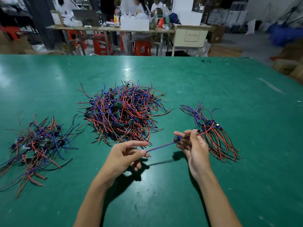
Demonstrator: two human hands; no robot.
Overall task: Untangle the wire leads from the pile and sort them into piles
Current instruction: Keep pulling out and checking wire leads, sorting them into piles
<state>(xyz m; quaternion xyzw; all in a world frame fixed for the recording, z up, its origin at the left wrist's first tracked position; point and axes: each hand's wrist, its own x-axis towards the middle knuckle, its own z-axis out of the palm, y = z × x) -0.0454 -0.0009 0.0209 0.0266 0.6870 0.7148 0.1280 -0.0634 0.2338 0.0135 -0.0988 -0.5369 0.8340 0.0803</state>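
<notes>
Over the green counter the person held a single wire lead stretched between both hands, clear of the surface. The left hand pinched the blue-and-red end between thumb and forefinger, the other fingers curled loosely beneath. The right hand gripped the small dark component in the middle of the lead, its red wires trailing off to the right over the sorted bundle, which lay fanned out just beyond that hand. The big tangled pile sat at the middle of the counter, just beyond the hands, and a looser heap lay near the left edge. Farther back stood red stools, cluttered work tables and seated people.
</notes>
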